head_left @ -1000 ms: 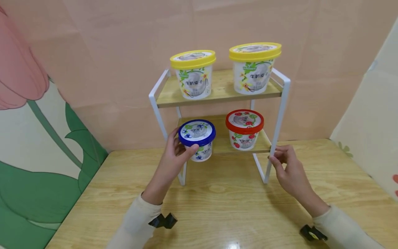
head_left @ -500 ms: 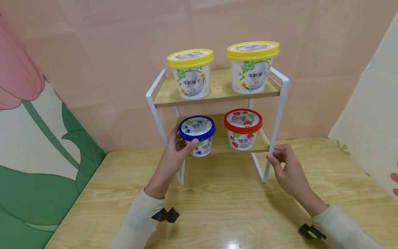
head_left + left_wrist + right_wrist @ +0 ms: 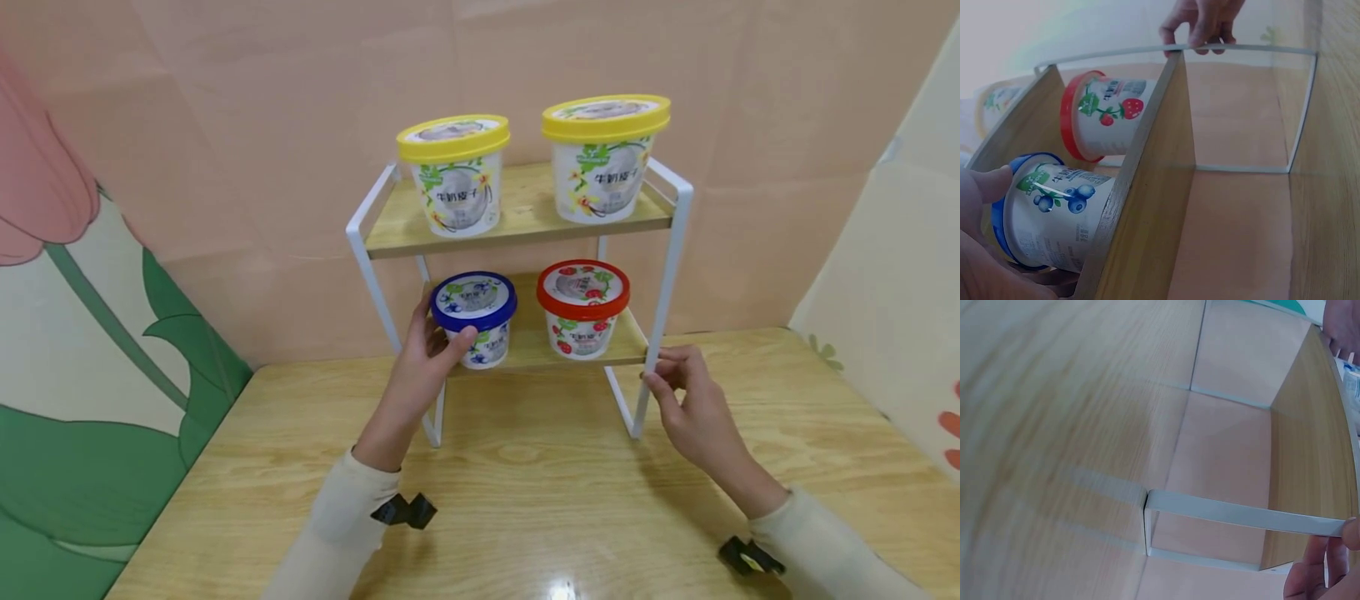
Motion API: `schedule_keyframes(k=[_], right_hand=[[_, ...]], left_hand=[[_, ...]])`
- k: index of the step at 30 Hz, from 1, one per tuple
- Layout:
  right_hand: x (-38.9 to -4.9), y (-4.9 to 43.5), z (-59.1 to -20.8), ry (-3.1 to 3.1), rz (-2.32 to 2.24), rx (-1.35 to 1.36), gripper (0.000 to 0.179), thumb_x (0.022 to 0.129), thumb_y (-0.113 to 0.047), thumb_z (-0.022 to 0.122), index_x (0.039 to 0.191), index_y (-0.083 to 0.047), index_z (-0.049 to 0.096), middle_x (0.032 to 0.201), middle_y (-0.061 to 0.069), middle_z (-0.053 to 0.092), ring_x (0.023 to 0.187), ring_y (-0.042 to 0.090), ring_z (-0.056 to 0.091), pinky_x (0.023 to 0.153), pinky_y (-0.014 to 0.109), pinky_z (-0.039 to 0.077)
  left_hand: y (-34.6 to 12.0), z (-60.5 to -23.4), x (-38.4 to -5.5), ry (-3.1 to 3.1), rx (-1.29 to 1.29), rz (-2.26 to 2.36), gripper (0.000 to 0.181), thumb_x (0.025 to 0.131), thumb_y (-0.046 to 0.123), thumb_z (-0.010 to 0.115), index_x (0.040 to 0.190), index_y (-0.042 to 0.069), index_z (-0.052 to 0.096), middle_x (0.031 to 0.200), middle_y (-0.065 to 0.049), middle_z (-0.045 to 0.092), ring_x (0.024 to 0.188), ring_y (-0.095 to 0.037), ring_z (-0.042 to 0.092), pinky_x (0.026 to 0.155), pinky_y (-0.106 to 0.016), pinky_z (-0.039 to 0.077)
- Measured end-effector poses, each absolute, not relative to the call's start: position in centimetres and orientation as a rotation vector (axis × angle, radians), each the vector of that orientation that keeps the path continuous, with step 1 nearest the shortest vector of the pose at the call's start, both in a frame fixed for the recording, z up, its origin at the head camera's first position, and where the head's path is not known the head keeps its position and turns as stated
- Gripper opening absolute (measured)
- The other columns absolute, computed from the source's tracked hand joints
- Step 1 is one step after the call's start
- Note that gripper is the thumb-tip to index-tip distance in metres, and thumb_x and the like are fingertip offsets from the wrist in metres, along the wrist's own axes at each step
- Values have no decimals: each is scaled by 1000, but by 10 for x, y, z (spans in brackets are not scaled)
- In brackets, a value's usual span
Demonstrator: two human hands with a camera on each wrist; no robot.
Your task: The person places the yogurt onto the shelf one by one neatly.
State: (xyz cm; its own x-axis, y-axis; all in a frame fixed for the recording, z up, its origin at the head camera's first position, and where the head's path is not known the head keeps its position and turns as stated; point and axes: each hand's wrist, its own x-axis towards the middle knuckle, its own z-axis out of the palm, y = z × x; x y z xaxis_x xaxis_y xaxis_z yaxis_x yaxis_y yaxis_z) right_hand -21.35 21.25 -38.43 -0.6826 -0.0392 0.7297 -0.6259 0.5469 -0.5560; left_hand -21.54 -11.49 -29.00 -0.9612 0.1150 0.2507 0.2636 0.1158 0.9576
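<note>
My left hand grips a small white tub with a blue lid and blueberry pictures, thumb at the front and fingers round its left side. The tub stands upright on the left of the lower shelf board, its base close to the front edge. To its right, on the same board, sits a tub with a red lid and strawberry pictures. My right hand pinches the white metal upright on the rack's right side, level with the lower board.
Two larger tubs with yellow lids, a left one and a right one, stand on the upper board. The rack rests on a wood-grain table. A pink cloth wall rises behind it.
The left hand has moved the blue-lidded tub up and back, onto the lower board. My right hand keeps its hold on the upright. The view has shifted slightly.
</note>
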Motion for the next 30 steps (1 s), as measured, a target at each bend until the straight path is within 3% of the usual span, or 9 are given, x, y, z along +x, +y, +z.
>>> schedule_keyframes(k=[9, 16, 21, 30], right_hand=[[-213, 213, -384, -2119, 1091, 538, 31, 90, 13, 61, 118, 7, 49, 89, 18, 64, 80, -8, 52, 69, 4, 43], [-213, 213, -384, -2133, 1088, 526, 30, 91, 12, 61, 118, 8, 48, 89, 18, 63, 81, -9, 52, 70, 3, 42], [-213, 213, -384, -2129, 1095, 527, 30, 91, 11, 61, 118, 7, 48, 89, 19, 63, 81, -9, 51, 70, 3, 43], [-211, 213, -382, -2141, 1083, 527, 30, 90, 13, 61, 117, 8, 48, 89, 14, 64, 80, -7, 52, 69, 4, 42]], left_hand=[[-113, -290, -217, -2222, -369, -2025, 80, 97, 23, 61, 159, 20, 10, 156, -16, 36, 139, -36, 43, 114, -50, 40], [-113, -290, -218, -2219, -325, -1998, 79, 98, 25, 62, 160, 19, 13, 158, -12, 21, 141, -37, 38, 115, -51, 40], [-113, -291, -218, -2180, -337, -2050, 77, 101, 24, 58, 160, 22, 9, 159, -12, 26, 141, -36, 38, 116, -51, 37], [-116, -289, -217, -2162, -360, -2130, 68, 106, 27, 46, 161, 27, 5, 163, -13, 23, 151, -32, 23, 125, -54, 18]])
